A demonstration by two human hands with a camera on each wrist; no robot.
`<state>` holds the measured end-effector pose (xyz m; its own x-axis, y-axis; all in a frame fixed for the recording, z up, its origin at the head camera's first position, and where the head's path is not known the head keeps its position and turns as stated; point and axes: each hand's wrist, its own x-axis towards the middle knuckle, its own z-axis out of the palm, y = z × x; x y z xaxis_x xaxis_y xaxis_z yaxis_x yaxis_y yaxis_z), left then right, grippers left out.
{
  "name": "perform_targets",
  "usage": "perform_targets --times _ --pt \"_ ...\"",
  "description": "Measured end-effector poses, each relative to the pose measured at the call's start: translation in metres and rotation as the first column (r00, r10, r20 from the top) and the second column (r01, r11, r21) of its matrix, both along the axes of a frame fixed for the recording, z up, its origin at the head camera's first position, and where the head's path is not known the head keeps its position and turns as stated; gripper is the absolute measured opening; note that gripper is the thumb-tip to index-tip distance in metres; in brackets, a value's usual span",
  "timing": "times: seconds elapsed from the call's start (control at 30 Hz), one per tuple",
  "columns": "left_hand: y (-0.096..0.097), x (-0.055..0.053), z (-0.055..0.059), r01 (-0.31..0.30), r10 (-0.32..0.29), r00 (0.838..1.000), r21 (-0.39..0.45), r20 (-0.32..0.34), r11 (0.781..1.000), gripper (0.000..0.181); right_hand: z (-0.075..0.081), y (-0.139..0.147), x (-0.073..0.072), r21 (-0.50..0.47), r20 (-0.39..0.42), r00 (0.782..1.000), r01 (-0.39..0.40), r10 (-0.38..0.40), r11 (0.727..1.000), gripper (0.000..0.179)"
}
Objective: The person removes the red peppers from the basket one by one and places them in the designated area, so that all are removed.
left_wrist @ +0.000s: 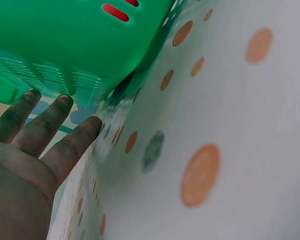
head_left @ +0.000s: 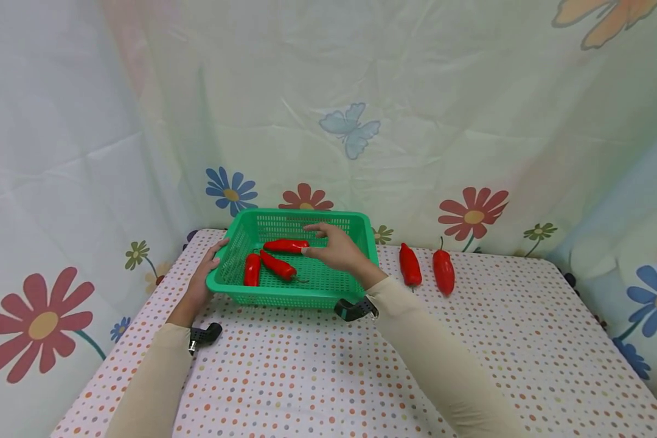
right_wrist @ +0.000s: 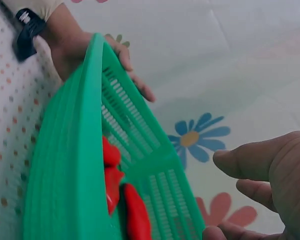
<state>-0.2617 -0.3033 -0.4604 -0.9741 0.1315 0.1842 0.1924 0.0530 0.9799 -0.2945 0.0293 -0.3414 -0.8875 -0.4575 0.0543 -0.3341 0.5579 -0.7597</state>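
A green plastic basket (head_left: 285, 298) holds three red chili peppers: one upright in the picture at the left (head_left: 252, 270), a slanted one with its stem showing (head_left: 278, 266), and one lying crosswise behind them (head_left: 286, 245). My left hand (head_left: 205, 277) rests against the basket's left side; in the left wrist view its fingers (left_wrist: 55, 122) are extended along the wall. Over the basket, my right hand (head_left: 336, 248) hovers beside the crosswise pepper. Thumb and fingers are spread apart with nothing between them in the right wrist view (right_wrist: 270, 180).
Right of the basket, two more red peppers, one nearer (head_left: 410, 265) and one farther right (head_left: 444, 272), lie on the dotted tablecloth (head_left: 306, 371). A flowered curtain (head_left: 394, 79) hangs behind and at both sides of the table.
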Motion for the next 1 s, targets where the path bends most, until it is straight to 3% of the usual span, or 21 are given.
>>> perform_targets --times 0.1,0.2,0.3,0.53,0.7,1.0 --pt "-0.001 0.000 0.002 0.005 -0.006 1.000 -0.011 -0.002 1.000 0.053 -0.007 -0.020 -0.003 -0.084 0.110 0.994 0.002 0.007 0.996 0.053" --pt "-0.003 0.000 0.004 -0.001 0.001 1.000 -0.021 0.003 1.000 0.053 -0.014 -0.040 -0.007 -0.160 0.227 0.974 0.026 0.011 0.987 0.056" --pt "-0.004 0.001 0.004 -0.012 0.013 1.000 -0.023 0.009 1.000 0.054 -0.022 -0.060 -0.010 -0.192 0.295 0.955 0.046 0.013 0.980 0.061" --pt "-0.002 0.000 0.000 -0.007 0.007 1.000 -0.013 -0.008 1.000 0.053 -0.040 -0.088 -0.014 -0.185 0.326 0.945 0.086 -0.022 0.979 0.067" --pt "-0.002 -0.002 -0.002 -0.014 0.014 1.000 0.026 -0.021 1.000 0.052 -0.049 -0.094 -0.019 -0.144 0.304 0.952 0.086 -0.039 0.986 0.069" --pt "0.000 -0.001 -0.001 0.003 -0.002 1.000 0.038 -0.017 0.999 0.053 -0.056 -0.095 -0.025 0.045 0.307 0.950 0.049 -0.061 0.998 0.066"
